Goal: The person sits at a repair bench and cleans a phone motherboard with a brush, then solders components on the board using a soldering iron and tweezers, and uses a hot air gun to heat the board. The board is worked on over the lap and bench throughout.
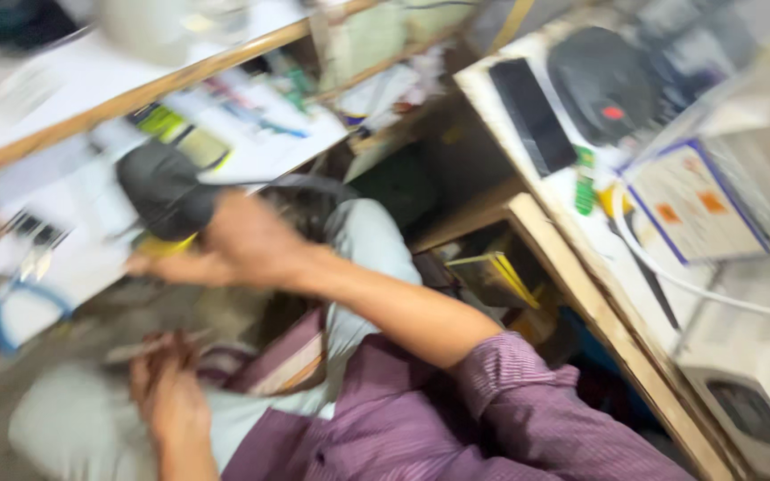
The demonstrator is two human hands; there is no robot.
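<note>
The picture is heavily blurred and tilted. My right hand (242, 242), on a forearm with a rolled purple sleeve, reaches left across my lap and grips a black tool with a yellow part (167, 191). A dark cable (300, 183) trails from the tool to the right. My left hand (169, 396) is lower left, over my light trousers (55, 428), with its fingers closed on a thin stick-like tool (149, 347). What kind of tool this is I cannot tell.
A wooden-edged bench (581, 294) runs down the right, bearing a black round device with a red button (601, 82), a black flat slab (532, 116), a blue-bordered paper (692, 200), a white cable (715, 294) and a white device (750, 414). A cluttered white surface (73, 223) lies at left.
</note>
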